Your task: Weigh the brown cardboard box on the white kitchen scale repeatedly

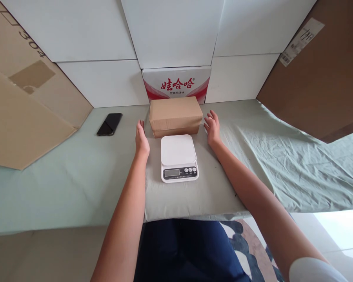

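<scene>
Table under pale green cloth (64, 188), smooth at left, rumpled at right. White panels (176, 31) stand at the back; a printed carton with red lettering (176, 84) sits low among them. Large cardboard sheets at both sides, left (20, 117) and right (317, 86). Black phone (110, 124) lies at left on the cloth. Pale floor (320, 231) shows lower right.

Brown box (175, 113): plain, oblong, top closed, edges slightly worn; sits before the printed carton, between the hands. White scale (179, 150) directly in front, bare platform, dark control strip, blank-looking display.

Left hand (142, 139) open, near the box's left side; right hand (212, 128) open, fingers loosely bent, just beside its right. Neither grips anything.
</scene>
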Motion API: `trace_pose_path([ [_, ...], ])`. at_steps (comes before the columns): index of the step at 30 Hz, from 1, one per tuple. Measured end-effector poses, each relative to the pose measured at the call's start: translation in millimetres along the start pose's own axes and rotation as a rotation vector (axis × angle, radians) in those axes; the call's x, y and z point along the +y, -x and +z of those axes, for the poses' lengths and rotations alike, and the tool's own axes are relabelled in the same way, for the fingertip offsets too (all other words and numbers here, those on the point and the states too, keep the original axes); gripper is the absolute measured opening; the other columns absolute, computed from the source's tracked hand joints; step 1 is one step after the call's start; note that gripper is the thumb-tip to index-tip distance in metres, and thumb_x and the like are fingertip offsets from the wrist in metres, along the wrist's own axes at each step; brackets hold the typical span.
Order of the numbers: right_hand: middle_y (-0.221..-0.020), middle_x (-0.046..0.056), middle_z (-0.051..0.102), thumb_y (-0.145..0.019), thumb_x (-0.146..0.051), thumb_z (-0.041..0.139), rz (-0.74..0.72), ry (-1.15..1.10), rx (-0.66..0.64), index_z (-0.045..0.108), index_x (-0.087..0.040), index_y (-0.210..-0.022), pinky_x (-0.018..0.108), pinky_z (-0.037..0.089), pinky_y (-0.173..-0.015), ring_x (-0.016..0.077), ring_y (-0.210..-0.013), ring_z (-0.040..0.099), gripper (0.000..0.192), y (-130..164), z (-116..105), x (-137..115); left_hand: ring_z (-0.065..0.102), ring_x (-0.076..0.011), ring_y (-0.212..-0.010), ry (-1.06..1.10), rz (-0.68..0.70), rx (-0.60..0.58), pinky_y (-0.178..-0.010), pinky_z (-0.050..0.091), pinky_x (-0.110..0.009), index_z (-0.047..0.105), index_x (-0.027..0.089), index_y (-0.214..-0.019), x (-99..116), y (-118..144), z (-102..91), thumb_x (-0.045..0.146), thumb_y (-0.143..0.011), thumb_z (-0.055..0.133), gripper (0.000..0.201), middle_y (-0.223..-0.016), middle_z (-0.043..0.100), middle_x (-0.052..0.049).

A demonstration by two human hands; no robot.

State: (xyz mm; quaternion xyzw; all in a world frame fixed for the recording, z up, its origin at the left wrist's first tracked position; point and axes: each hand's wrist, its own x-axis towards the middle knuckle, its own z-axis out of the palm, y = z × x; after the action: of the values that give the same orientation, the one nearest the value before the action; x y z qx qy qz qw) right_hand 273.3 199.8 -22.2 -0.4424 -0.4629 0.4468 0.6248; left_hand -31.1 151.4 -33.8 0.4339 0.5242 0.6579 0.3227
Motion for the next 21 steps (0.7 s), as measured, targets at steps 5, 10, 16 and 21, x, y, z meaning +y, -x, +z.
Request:
trace_pose_path([
  [5, -0.172, 0.001, 0.037, -0.083, -0.072, 0.054, -0.033, 0.075, -0.046, 0.040, -0.040, -0.151, 0.058, 0.032, -0.130, 0.0304, -0.161, 0.035, 0.077, -3.7, -3.7, 7.8, 0.025, -0.0213, -0.164, -0.013, -0.015, -0.008, -0.134, 0.019, -0.038, 0.031, 0.021, -0.165, 3.0, 2.6, 1.6, 0.086, -0.092, 0.028, 0.098, -0.174, 0.033, -0.015],
  [10, -0.172, 0.000, 0.036, -0.084, -0.071, 0.054, -0.044, 0.113, -0.078, 0.040, -0.041, -0.152, 0.057, 0.033, -0.130, 0.0301, -0.161, 0.034, 0.075, -4.2, -3.7, 10.5, 0.026, -0.0204, -0.164, -0.019, -0.015, -0.021, -0.133, 0.020, -0.036, 0.030, 0.018, -0.165, 6.2, 5.0, 2.5, 0.084, -0.094, 0.028, 0.098, -0.174, 0.031, -0.015],
  [16, -0.170, 0.001, 0.038, -0.084, -0.070, 0.056, -0.058, 0.098, -0.097, 0.043, -0.040, -0.150, 0.058, 0.031, -0.130, 0.0302, -0.161, 0.034, 0.073, -1.9, -1.8, 8.5, 0.027, -0.0208, -0.163, -0.030, -0.008, -0.031, -0.134, 0.019, -0.038, 0.031, 0.020, -0.166, 5.9, 6.3, 2.5, 0.083, -0.095, 0.027, 0.095, -0.174, 0.032, -0.015],
  [21, -0.170, 0.002, 0.039, -0.081, -0.069, 0.061, -0.049, 0.027, -0.102, 0.045, -0.036, -0.148, 0.059, 0.030, -0.131, 0.0285, -0.161, 0.033, 0.076, -4.5, -0.2, 13.0, 0.027, -0.0213, -0.163, -0.024, 0.000, -0.039, -0.134, 0.019, -0.039, 0.033, 0.023, -0.165, 6.9, 7.7, 3.1, 0.082, -0.095, 0.029, 0.091, -0.174, 0.033, -0.013],
])
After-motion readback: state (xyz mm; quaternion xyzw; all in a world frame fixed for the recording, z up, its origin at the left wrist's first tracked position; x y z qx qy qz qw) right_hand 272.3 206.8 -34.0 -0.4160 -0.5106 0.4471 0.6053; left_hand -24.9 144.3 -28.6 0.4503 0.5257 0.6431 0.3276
